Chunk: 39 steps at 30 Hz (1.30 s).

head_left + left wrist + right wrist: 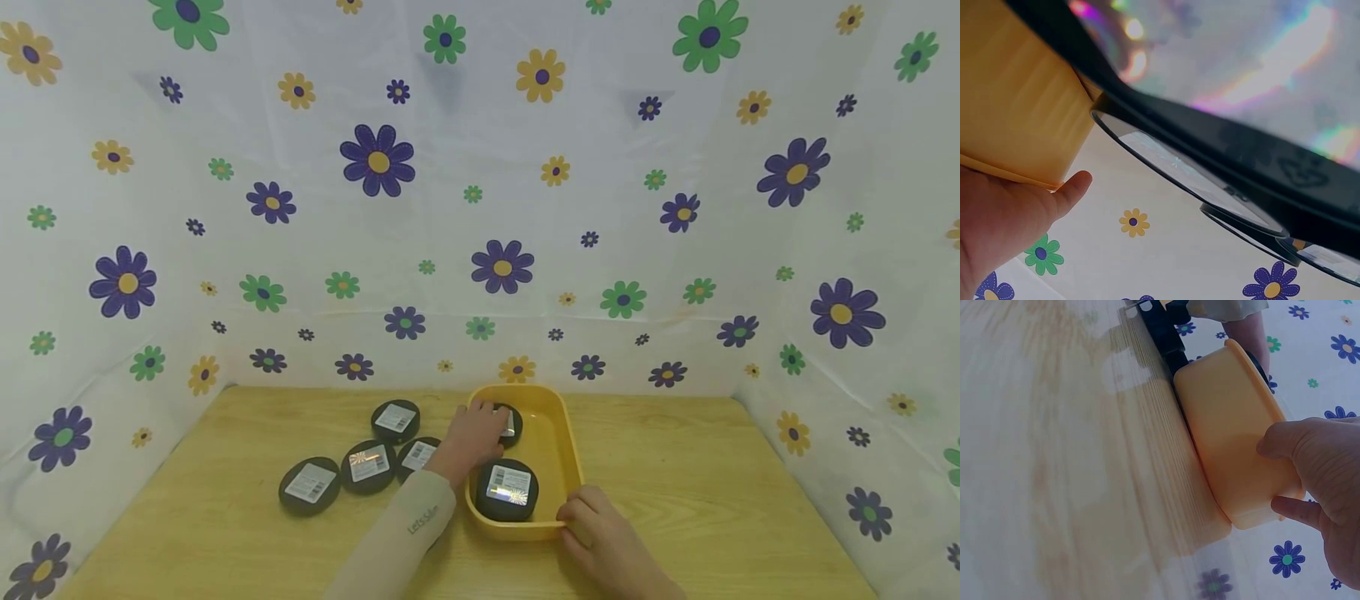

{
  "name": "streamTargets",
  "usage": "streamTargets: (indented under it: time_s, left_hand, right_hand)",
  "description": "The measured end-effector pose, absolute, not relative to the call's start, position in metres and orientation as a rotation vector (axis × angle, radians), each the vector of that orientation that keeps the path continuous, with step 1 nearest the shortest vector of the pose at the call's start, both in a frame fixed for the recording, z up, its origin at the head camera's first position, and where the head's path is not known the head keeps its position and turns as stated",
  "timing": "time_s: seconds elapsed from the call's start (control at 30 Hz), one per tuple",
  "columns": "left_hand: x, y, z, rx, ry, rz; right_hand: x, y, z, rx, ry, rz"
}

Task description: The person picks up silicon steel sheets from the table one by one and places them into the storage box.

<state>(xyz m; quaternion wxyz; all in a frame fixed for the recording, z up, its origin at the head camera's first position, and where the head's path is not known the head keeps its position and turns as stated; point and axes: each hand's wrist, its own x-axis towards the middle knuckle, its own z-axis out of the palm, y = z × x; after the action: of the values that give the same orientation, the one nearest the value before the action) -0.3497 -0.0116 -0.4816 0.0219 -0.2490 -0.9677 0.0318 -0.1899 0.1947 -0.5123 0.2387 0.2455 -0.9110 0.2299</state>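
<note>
A yellow tray [566,433] stands on the wooden table. Inside its far left part, my left hand [472,437] holds a round black container [513,425] with a white label, fingers over the top and thumb toward the near side. In the left wrist view the thumb [1072,194] shows by the yellow wall, while the other fingers are hidden. Another round black container [507,490] with a shiny label lies in the tray's near left corner. My right hand [603,537] grips the tray's near right corner, with digits pressed on the outer wall in the right wrist view.
Several more labelled round black containers [310,485] lie on the table left of the tray; one [418,454] is partly covered by my left forearm. The wooden table [675,475] extends to the right. A white flower-print cloth [585,283] hangs at the back and sides.
</note>
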Motion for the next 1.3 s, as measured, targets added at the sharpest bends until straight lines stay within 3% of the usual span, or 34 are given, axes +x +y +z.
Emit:
streamTargets:
  time_s: [1.3]
  left_hand:
    - [-0.339,-0.037,-0.456,-0.871,-2.998,-0.244]
  right_hand:
    - [-0.195,0.194,-0.517,0.816,-2.277,0.618]
